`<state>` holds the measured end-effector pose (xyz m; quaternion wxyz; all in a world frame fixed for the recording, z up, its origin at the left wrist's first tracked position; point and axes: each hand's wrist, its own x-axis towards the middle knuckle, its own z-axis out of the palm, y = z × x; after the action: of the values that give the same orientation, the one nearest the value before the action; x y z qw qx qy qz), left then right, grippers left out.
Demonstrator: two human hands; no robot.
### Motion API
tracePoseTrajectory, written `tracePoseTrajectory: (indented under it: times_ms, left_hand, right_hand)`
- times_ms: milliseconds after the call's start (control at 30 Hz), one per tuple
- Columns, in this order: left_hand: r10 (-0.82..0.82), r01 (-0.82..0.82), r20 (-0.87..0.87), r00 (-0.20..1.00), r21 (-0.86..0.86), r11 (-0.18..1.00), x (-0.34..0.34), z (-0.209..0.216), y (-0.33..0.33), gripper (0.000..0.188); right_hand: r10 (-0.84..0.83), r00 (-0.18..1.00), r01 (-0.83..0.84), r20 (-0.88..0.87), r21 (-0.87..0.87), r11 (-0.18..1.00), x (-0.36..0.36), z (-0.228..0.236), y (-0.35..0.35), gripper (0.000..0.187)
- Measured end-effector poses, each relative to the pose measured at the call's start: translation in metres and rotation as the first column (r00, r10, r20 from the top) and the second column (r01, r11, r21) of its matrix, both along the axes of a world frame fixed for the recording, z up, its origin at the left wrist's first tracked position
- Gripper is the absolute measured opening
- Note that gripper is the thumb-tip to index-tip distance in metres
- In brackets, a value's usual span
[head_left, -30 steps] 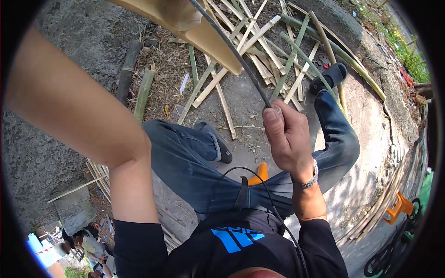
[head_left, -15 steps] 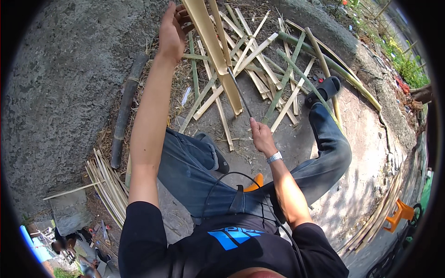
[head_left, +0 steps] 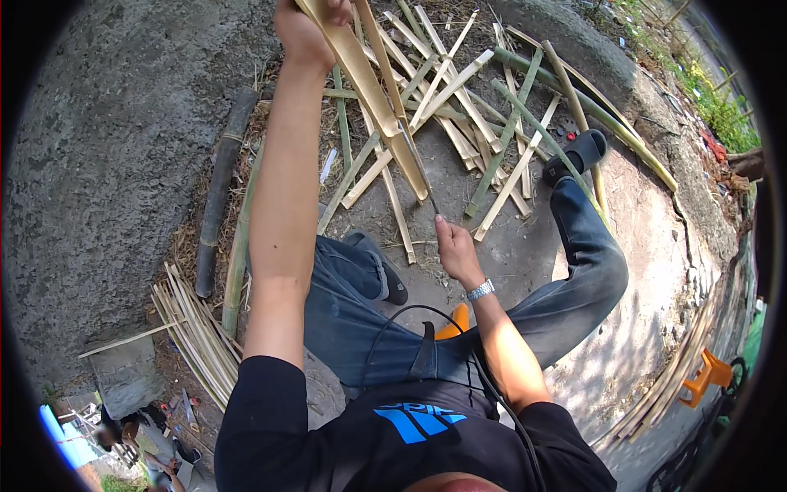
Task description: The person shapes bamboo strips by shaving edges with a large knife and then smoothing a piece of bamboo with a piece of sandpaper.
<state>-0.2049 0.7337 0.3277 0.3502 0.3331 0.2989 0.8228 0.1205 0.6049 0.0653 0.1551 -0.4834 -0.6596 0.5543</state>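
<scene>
A split length of bamboo (head_left: 361,78), pale and hollow on its inner face, slants down from the top edge in front of me. My left hand (head_left: 305,34) is closed round its far part, with fingertips showing over the edge. A narrower strip (head_left: 382,61) stands partly parted from its right side. In that gap lies a long, thin dark knife (head_left: 423,168), seen almost edge-on. My right hand (head_left: 457,250), with a watch at the wrist, grips the knife's near end; the handle is mostly hidden in the fist.
Loose bamboo strips (head_left: 459,107) lie crisscrossed on the ground ahead. A dark bamboo pole (head_left: 220,197) lies along the rough concrete slope (head_left: 106,164) at left. Bundled strips (head_left: 193,332) lie lower left, more (head_left: 668,385) at right near an orange stool (head_left: 707,377). People sit far lower left.
My left hand has gone from open beside the bamboo to closed round it. The knife and my right hand have shifted slightly left, and the blade lies more along the bamboo.
</scene>
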Motion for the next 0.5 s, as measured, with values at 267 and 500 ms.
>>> tracePoseTrajectory:
  times_ms: [267,500]
  left_hand:
    - [0.115,-0.115,0.001,0.993,0.059,0.992,0.039,0.013,-0.007,0.046]
    - [0.187,-0.228,-0.394,0.9,-0.059,0.972,0.027,0.012,-0.051,0.078]
  right_hand:
    - [-0.244,0.939,0.108,-0.241,-0.468,0.877,-0.049,0.017,-0.062,0.057]
    - [-0.069,0.997,0.063,0.04,0.132,0.989,0.016,0.045,-0.034,0.063]
